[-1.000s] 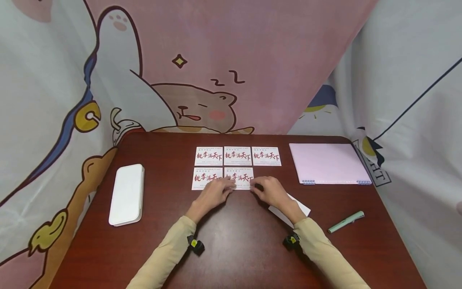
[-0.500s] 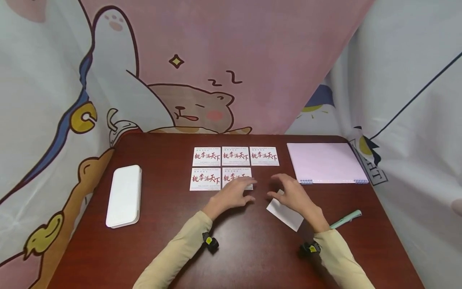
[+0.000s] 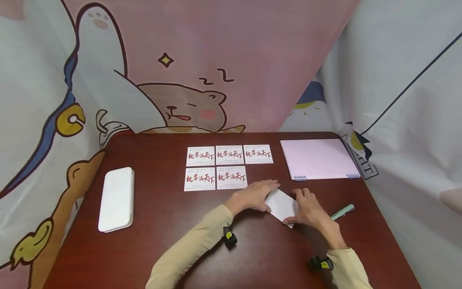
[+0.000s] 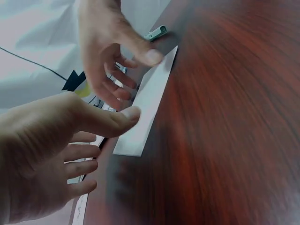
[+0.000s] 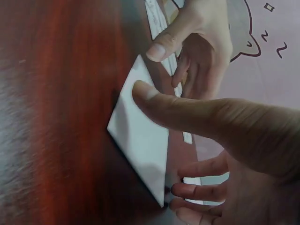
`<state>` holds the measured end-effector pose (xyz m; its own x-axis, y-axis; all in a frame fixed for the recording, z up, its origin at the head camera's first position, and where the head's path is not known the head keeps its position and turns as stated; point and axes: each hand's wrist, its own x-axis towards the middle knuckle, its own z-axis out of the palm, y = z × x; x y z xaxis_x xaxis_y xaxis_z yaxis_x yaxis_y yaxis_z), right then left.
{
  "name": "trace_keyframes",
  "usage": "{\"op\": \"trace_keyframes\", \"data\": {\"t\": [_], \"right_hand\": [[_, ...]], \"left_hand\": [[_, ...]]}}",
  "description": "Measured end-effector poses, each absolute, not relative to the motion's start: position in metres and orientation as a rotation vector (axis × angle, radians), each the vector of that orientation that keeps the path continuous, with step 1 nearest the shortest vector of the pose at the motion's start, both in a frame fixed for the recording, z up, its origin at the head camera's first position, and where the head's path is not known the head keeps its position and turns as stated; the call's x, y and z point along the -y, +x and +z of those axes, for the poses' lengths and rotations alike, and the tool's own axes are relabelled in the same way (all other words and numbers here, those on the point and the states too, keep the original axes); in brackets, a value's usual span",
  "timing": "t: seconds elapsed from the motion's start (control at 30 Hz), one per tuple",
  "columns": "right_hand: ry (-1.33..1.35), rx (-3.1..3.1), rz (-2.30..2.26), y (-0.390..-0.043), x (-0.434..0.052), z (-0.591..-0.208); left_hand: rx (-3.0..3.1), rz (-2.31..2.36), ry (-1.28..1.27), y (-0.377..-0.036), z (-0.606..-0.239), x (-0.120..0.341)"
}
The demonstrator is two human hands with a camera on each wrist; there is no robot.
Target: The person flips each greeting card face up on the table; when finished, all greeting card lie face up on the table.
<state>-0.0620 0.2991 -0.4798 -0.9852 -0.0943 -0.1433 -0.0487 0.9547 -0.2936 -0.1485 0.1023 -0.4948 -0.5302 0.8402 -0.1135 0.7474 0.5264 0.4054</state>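
A blank white card (image 3: 282,205) lies flat on the dark red tabletop (image 3: 166,224), at about 5 o'clock from the block of five printed cards (image 3: 231,177), near but apart from it, with the mint pen (image 3: 341,212) off at 3 o'clock. The card is flanked by both hands: the left hand (image 3: 254,196) is laid at its left edge, thumb tip resting on the paper (image 4: 131,114), fingers loosely extended; the right hand (image 3: 309,208) is set at its right edge, thumb pressed on the face (image 5: 143,91), the other fingers lightly curled at the far corner. Nothing is seen to be pinched; the card is touched rather than held. Its long axis is judged to run diagonally, from about 11 o'clock down to 5 o'clock, skewed against the straight rows of printed cards; which face is up cannot be told, only white being shown. Risks noted: thin card flat on a smooth top is hard to lift, so an edge may be creased; if slid, the neighbouring printed card may be nudged out of line or the skew kept.
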Motion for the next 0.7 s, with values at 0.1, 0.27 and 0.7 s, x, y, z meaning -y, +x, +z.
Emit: {"op": "trace_keyframes", "data": {"t": [0.1,0.27,0.7], "right_hand": [[-0.109,-2.97,-0.431,-0.0582,-0.3015,-0.4844],[-0.115,-2.988,-0.454,-0.0557,-0.3043,-0.4889],[-0.13,-2.986,-0.497,-0.0597,-0.3057,-0.4898]], "left_hand": [[-2.466,0.399,1.33,-0.1487,-0.4954,-0.1078],[-2.487,0.367,1.358,-0.1496,-0.4956,-0.1105],[-2.538,0.437,1.333,-0.1489,-0.495,-0.1104]]}}
